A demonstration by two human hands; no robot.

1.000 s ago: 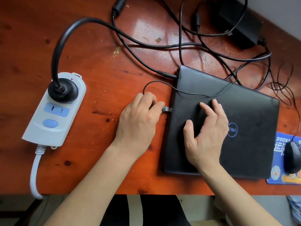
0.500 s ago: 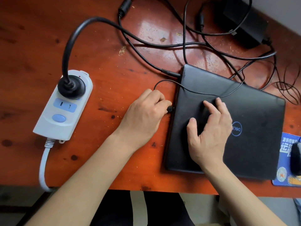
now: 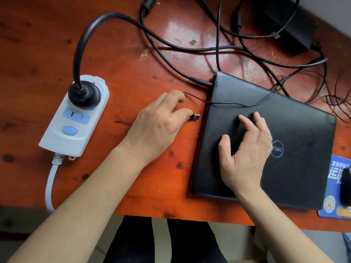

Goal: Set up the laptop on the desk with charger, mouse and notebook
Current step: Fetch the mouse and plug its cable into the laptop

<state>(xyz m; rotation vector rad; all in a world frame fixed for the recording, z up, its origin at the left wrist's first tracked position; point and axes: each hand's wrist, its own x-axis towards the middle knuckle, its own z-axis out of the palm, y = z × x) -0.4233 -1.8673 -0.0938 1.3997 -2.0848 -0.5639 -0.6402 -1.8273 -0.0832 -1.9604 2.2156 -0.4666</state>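
Red-brown varnished wood: the bench [image 3: 47, 44], scuffed, carrying all items.

Laptop [image 3: 284, 118]: black, lid closed, lying at right centre. Placed, not yet opened. The right hand [image 3: 245, 150] rests flat on the lid, fingers spread, holding nothing, apparently steadying it.

Power strip [image 3: 76, 118]: white and blue, at left, with a thick black plug seated in its far socket.

Charger brick [image 3: 288, 23]: black, at the far right corner. Its barrel plug [image 3: 199, 81] meets the laptop's far left corner, so the charger step looks done.

Mouse pad [image 3: 334, 186]: blue, at the right edge, partly out of view.

Mouse [image 3: 346, 188]: black, on the pad, mostly cut off. Its thin cable [image 3: 237, 103] crosses the lid.

USB plug [image 3: 195, 117]: pinched in the left hand [image 3: 159, 124], tip just beside the laptop's left edge but apart from it. Not yet inserted.

Notebook: not in view; seemingly outstanding.
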